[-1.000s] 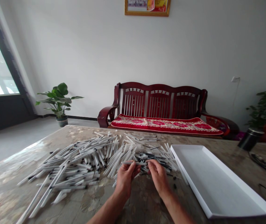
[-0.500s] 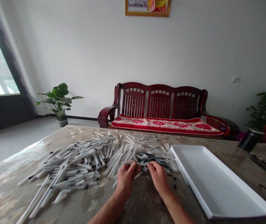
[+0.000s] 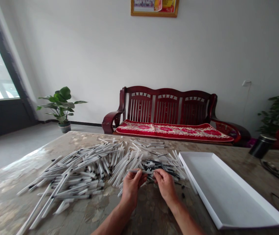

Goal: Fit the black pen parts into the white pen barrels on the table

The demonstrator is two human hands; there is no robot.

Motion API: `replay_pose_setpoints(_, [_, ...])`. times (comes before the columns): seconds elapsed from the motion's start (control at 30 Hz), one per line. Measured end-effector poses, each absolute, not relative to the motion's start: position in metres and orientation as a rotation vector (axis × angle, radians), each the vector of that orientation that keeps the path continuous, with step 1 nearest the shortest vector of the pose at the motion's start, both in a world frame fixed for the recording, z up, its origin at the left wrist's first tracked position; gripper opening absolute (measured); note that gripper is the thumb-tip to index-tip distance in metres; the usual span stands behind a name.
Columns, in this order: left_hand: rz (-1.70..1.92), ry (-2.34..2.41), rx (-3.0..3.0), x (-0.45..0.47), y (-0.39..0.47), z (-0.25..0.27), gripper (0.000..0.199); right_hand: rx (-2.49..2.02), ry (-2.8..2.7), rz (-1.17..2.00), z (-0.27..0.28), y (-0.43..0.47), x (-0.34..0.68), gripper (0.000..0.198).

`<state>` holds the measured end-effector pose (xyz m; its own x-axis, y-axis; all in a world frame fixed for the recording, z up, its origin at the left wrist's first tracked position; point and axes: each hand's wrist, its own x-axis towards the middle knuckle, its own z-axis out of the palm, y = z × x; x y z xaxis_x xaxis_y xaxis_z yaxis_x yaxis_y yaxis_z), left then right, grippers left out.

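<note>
Holding pen tube (image 3: 148,172), hands (image 3: 130,186) practically unmoved

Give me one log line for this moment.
left hand: grips slim tube | right hand: pinches its right end | white tray: right of both hands | loose tubes: spread left and beyond

Pens (image 3: 106,161): translucent white, many black-ended
Tray (image 3: 232,186): plain white
Desk (image 3: 97,207): mottled brown and grey
Bench (image 3: 167,109): dark red
Cushion (image 3: 176,130): red, pink-and-cream floral pattern
Frame (image 3: 154,14): gold
Plant (image 3: 62,101): glossy green
</note>
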<state>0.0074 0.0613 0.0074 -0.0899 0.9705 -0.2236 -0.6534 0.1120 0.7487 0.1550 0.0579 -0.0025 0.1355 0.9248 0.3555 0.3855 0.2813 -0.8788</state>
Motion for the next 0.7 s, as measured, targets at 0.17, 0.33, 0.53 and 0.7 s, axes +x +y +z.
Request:
replay_pose_setpoints(0.17, [1.436,0.898,0.464,0.008,0.061,0.006,0.021,-1.281,-1.477,0.509,0.0,0.057,0.154,0.024])
replay_pose_setpoints(0.33, [1.419,0.934,0.406,0.005,0.063,0.005,0.017,-1.2,-1.548,0.32,0.006,0.057,0.158,0.018])
replay_pose_setpoints(0.53, [1.47,0.91,0.394,-0.003,0.064,0.009,0.016,-1.242,-1.486,0.251,0.0,0.062,0.168,0.019])
replay_pose_setpoints(0.7, [1.484,0.909,0.407,0.002,0.063,0.01,0.019,-1.295,-1.488,0.167,0.0,0.062,0.169,0.025])
